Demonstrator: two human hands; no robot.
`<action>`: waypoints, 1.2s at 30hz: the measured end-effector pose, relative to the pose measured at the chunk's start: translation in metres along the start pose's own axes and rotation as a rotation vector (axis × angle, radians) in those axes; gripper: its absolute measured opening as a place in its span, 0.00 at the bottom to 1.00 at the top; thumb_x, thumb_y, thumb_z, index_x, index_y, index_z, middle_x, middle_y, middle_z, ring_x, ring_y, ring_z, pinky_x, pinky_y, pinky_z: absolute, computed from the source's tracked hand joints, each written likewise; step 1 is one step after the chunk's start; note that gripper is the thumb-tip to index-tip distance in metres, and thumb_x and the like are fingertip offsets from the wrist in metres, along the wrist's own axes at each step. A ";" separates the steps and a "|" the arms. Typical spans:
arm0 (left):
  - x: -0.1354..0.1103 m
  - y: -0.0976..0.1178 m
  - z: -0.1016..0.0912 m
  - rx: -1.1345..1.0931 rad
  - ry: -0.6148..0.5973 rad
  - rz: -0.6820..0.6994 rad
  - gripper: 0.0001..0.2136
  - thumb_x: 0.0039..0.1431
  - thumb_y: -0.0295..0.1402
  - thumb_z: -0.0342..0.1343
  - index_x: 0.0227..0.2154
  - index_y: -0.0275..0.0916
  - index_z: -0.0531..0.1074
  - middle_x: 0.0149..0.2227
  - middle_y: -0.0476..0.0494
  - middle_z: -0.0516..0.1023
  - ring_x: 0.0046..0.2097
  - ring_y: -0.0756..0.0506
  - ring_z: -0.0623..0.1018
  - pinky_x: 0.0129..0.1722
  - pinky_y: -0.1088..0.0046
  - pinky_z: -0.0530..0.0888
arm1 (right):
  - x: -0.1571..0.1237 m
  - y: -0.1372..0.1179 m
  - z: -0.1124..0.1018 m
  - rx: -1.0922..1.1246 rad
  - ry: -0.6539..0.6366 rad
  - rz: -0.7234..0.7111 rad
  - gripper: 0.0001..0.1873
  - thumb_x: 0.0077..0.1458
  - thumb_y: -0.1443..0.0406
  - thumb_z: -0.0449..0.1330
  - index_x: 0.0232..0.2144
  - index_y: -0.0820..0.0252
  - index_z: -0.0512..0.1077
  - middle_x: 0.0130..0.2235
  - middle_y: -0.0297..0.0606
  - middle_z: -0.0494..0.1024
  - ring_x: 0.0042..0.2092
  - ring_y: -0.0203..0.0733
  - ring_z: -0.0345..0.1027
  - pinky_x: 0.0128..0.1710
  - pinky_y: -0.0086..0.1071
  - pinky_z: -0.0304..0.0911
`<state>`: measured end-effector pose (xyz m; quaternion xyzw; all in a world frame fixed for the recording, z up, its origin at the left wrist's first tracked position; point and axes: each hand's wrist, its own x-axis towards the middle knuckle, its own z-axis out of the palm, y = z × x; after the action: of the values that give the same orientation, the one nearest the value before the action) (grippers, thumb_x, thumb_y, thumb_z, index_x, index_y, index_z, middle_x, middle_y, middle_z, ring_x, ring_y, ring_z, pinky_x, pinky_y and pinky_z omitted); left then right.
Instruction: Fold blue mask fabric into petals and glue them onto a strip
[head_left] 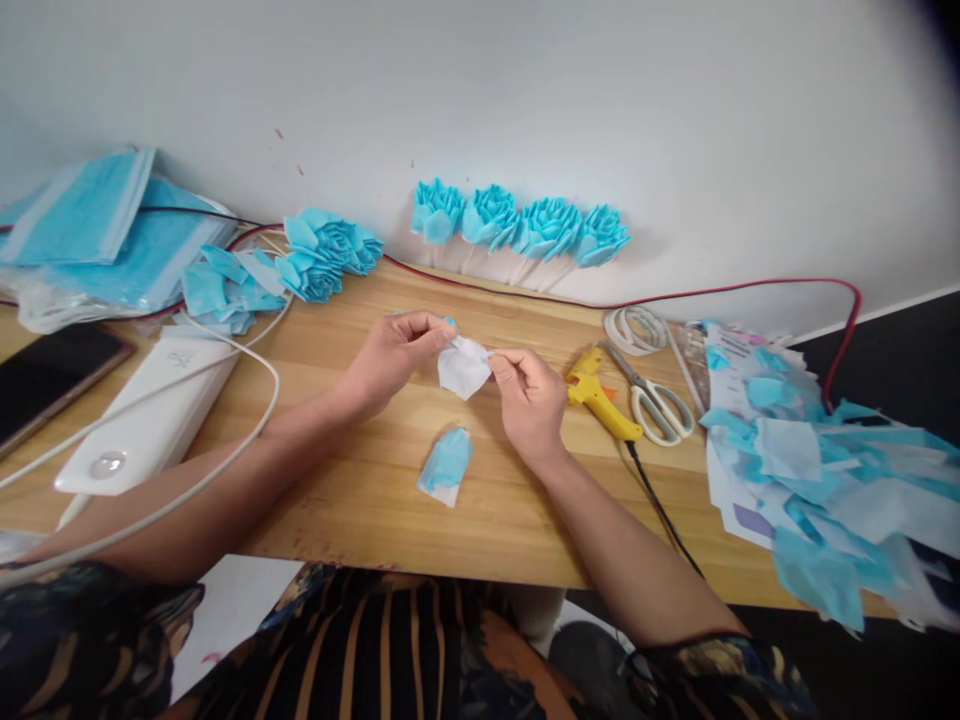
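Note:
My left hand [394, 355] and my right hand [529, 395] both pinch a small white piece of cloth [463, 367], held just above the wooden table [360, 500]. The left fingers grip its upper left corner, the right fingers its right edge. A folded blue and white petal piece [446, 467] lies on the table below the hands, touched by neither.
Blue fabric flowers [517, 225] lean on the wall; more [322, 255] lie at left. A yellow glue gun [600, 395], scissors [656, 400] and tape rolls [637, 328] sit right, beside a scrap pile [817, 490]. A white power strip [150, 415], phone [52, 375] and blue masks [97, 235] are left.

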<state>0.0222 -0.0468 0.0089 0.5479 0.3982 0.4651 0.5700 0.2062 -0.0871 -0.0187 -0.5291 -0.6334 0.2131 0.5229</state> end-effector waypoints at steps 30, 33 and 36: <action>0.001 -0.014 0.005 -0.128 -0.039 -0.066 0.30 0.52 0.28 0.63 0.60 0.36 0.65 0.31 0.51 0.78 0.30 0.52 0.75 0.30 0.77 0.70 | 0.004 0.003 0.001 0.183 -0.042 0.126 0.18 0.65 0.51 0.56 0.42 0.55 0.79 0.34 0.36 0.84 0.34 0.40 0.76 0.38 0.36 0.74; 0.002 -0.015 0.005 -0.168 0.020 -0.081 0.28 0.53 0.27 0.62 0.59 0.36 0.66 0.32 0.51 0.79 0.31 0.52 0.77 0.32 0.77 0.71 | 0.004 0.009 0.002 0.314 -0.125 0.196 0.29 0.68 0.47 0.48 0.60 0.55 0.70 0.38 0.40 0.84 0.37 0.43 0.78 0.40 0.40 0.75; 0.001 -0.016 0.006 -0.173 0.048 -0.055 0.27 0.54 0.26 0.62 0.58 0.36 0.67 0.32 0.51 0.79 0.31 0.52 0.77 0.33 0.77 0.72 | 0.002 0.014 0.004 0.348 -0.208 0.188 0.34 0.66 0.46 0.52 0.68 0.53 0.59 0.44 0.41 0.84 0.43 0.46 0.79 0.45 0.43 0.75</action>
<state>0.0294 -0.0463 -0.0069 0.4742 0.3848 0.4949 0.6182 0.2089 -0.0790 -0.0306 -0.4629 -0.5854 0.4206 0.5159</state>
